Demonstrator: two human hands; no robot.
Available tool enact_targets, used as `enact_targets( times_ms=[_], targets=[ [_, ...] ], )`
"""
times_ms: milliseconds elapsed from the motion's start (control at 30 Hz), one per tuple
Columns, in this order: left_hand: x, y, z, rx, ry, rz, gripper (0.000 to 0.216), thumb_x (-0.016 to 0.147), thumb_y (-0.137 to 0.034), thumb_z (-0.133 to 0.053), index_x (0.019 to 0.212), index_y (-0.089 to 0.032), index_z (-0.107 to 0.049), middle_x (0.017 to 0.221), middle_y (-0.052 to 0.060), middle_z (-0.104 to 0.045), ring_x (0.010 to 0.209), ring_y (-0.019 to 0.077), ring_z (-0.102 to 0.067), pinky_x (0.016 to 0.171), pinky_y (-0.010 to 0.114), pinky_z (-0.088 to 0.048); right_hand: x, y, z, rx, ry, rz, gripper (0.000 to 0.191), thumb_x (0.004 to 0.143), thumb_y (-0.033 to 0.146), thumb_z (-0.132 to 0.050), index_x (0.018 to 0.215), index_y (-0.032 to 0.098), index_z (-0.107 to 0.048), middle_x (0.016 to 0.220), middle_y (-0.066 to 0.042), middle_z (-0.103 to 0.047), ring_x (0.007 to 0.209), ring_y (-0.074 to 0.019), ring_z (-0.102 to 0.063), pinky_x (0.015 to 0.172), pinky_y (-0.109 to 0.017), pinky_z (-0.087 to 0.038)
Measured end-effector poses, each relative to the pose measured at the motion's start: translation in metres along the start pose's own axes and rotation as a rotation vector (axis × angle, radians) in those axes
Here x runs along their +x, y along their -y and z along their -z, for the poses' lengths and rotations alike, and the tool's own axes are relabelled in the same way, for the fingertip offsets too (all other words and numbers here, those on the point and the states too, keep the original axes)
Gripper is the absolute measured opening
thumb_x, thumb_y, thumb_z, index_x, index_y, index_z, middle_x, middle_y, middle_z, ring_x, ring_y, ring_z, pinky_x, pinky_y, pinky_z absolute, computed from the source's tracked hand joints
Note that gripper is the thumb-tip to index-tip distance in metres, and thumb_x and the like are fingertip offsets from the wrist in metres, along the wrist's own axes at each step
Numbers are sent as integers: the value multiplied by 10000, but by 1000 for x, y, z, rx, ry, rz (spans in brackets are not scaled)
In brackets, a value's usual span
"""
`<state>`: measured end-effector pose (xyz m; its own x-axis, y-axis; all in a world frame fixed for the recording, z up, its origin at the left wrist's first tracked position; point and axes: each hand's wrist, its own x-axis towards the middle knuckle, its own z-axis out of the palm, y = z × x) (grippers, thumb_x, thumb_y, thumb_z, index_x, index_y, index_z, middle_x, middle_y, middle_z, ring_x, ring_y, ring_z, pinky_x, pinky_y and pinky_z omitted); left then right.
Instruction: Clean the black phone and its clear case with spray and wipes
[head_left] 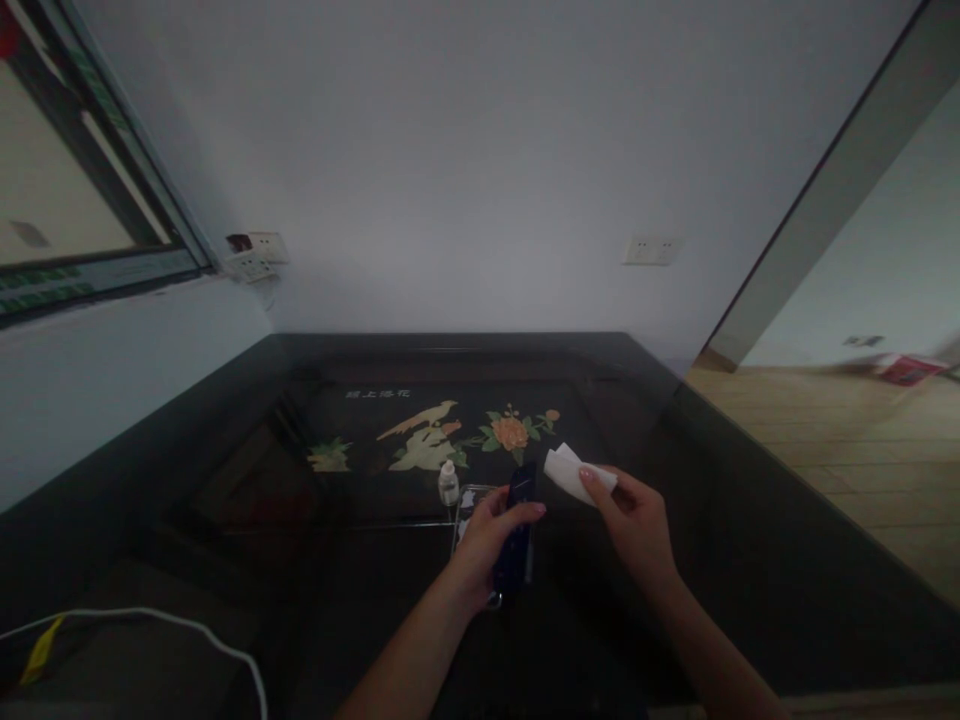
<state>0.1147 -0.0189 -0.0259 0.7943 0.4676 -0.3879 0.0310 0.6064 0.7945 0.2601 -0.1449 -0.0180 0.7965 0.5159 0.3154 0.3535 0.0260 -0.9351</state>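
My left hand (487, 535) is closed around a dark phone (517, 530), holding it tilted above a dark glass-topped table (712, 520). My right hand (634, 515) pinches a folded white cloth or wipe (571, 472) just right of the phone's top end, not touching it. A small white bottle (448, 483) stands on the table just left of the phone. Beneath the phone lies a clear rectangular piece (469, 505), perhaps a phone case, partly hidden by my left hand.
The table has a bird-and-flower inlay (450, 428) under the glass. A white cable (187, 630) curls at the near left with a yellow tag (41, 650). Wall sockets (255, 255) sit at the back left, another socket (651, 249) at the back right. Wooden floor (840, 440) lies to the right.
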Motion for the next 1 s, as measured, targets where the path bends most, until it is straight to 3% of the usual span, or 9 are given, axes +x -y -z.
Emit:
enact_targets(
  times_ms=[167,233,400,500,600,700,1000],
  targets=[
    [-2,-1,-2,-390,87,140,295,821,-359,-734,1016,-137,-736,834,55,-679,791,175,-648,693,286,-520,-1,1,0,-150,-31,104,305,890,462,-709,960,183,-809,950,-84,-804,864,-283,-755,789,-387,-618],
    [-2,-2,-2,-427,76,137,309,864,-385,-703,1028,-126,-735,887,80,-707,882,206,-681,743,308,-541,2,4,0,-197,-43,153,289,905,445,-693,966,186,-808,947,-79,-804,860,-276,-754,805,-392,-614],
    [-2,-5,1,-420,156,157,386,942,-424,-626,1133,-99,-710,1263,174,-696,1219,277,-639,853,319,-555,9,8,-1,-237,-23,218,260,928,413,-671,1015,205,-800,1010,-68,-801,900,-256,-754,838,-380,-604],
    [-4,-4,1,-474,219,149,370,956,-388,-623,1129,-71,-705,1312,210,-669,1302,318,-587,999,414,-531,11,9,-2,-254,-1,242,230,935,394,-668,1013,220,-795,1018,-53,-800,915,-243,-754,852,-372,-601],
    [-7,-2,2,-552,304,158,402,961,-389,-616,1157,-48,-700,1280,213,-686,1309,365,-575,1106,538,-455,12,13,-4,-280,3,288,205,948,359,-658,1033,225,-787,1037,-50,-798,940,-234,-755,868,-366,-602],
    [-9,-1,3,-587,370,174,448,976,-404,-589,1201,-29,-688,1204,203,-722,1274,373,-600,1137,582,-411,12,18,-9,-325,-14,408,179,958,295,-648,1060,226,-778,1082,-52,-791,978,-219,-754,908,-358,-596],
    [-11,-3,-3,-637,362,159,399,1015,-420,-513,1172,-109,-707,1110,148,-759,1046,289,-719,1063,543,-484,3,18,-21,-458,152,687,258,962,170,-634,1190,239,-735,1220,-53,-753,1140,-212,-704,1005,-386,-566]
  ],
)
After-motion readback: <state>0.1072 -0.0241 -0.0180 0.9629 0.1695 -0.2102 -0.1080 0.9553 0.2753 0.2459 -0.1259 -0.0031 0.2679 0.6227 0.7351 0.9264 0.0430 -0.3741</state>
